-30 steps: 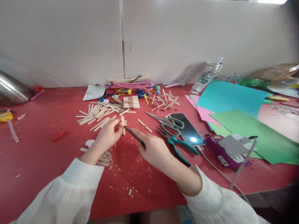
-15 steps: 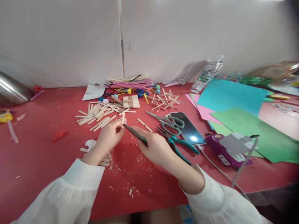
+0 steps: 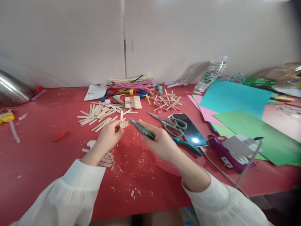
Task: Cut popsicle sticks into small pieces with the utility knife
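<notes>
My left hand (image 3: 110,138) is closed, pinching a wooden craft stick (image 3: 121,118) that stands upright above the fingers. Wrapped round a green and grey utility knife (image 3: 144,129) is my right hand (image 3: 160,142); the knife's tip points up and left, a short gap from the stick. Wood shavings (image 3: 114,164) and small chips lie scattered on the red table (image 3: 141,201) below both hands. Under my left wrist, several craft sticks (image 3: 104,161) and a white scrap are partly hidden. A loose pile of craft sticks (image 3: 98,113) spreads beyond the left hand.
Scissors (image 3: 172,124), teal-handled pliers (image 3: 188,146) and a phone (image 3: 188,127) lie right of my right hand. Farther right are coloured paper (image 3: 235,97) and a purple power strip (image 3: 228,153) with a cable. A bottle (image 3: 208,78) and pipe cleaners (image 3: 134,84) stand along the back.
The knife has drawn back right from the craft stick, leaving a gap, and its green side now shows. My right hand has shifted right and covers more of the pliers.
</notes>
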Available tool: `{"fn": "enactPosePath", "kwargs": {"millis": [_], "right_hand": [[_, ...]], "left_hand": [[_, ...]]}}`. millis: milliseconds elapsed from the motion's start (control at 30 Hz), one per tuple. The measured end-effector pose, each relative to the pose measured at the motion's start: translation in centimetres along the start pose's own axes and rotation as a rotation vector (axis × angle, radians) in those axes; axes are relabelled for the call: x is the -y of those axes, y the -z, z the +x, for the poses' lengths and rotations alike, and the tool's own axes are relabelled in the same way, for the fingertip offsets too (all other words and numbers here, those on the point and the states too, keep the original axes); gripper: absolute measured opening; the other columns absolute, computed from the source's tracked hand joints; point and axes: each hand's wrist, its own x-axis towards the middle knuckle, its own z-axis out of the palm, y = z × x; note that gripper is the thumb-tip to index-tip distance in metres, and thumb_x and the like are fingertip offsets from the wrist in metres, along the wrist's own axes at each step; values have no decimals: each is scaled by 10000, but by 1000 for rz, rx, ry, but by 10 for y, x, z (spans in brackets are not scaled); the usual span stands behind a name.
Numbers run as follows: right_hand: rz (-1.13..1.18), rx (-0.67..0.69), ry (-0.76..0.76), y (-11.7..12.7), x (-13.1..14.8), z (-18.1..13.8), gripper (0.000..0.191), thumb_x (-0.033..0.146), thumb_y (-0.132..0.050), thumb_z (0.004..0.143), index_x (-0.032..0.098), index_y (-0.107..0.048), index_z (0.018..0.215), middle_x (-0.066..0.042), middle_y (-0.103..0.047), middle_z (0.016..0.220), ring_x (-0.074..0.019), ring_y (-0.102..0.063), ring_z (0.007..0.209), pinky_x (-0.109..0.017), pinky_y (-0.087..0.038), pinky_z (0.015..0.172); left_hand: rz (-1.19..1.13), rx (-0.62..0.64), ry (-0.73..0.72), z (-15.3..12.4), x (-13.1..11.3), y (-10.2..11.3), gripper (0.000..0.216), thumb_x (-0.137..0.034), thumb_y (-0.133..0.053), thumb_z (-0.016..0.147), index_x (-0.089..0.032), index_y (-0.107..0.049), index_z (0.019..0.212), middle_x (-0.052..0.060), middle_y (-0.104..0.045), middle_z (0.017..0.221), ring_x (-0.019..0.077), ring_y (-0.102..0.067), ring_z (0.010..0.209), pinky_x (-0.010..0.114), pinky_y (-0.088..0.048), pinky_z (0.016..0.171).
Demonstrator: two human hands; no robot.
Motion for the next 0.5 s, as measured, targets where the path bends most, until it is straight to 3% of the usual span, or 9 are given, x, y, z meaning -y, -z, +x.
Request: {"fn": "enactPosePath", "kwargs": {"millis": [167,367,500], "right_hand": [[52,-23,3,0,-1,2,488,144,-457,770,189,-508,1254,-11,-677,993,-136,-627,771,-257,-498,712],[-33,-34,142,-7,0,-4,484,152,-444,798,244,-494,1271,-25,-660,1083,-188,-629,944,-264,-498,748],[-134,-41,132,-8,2,-5,487,174,-438,799,214,-491,1282,-66,-692,1004,-201,-670,729,-286,-516,627]], "left_hand": [[-257,7,72,0,2,-2,378,-329,-471,776,-144,-583,1086,10,-611,678,161,-602,610,269,-494,580],[-547,19,146,-4,-7,-7,290,-437,-554,735,-153,-584,783,15,-602,684,167,-650,632,260,-544,539],[-562,10,149,-5,-9,-6,254,-413,-560,728,-159,-571,733,11,-619,665,180,-665,680,272,-551,580]]}}
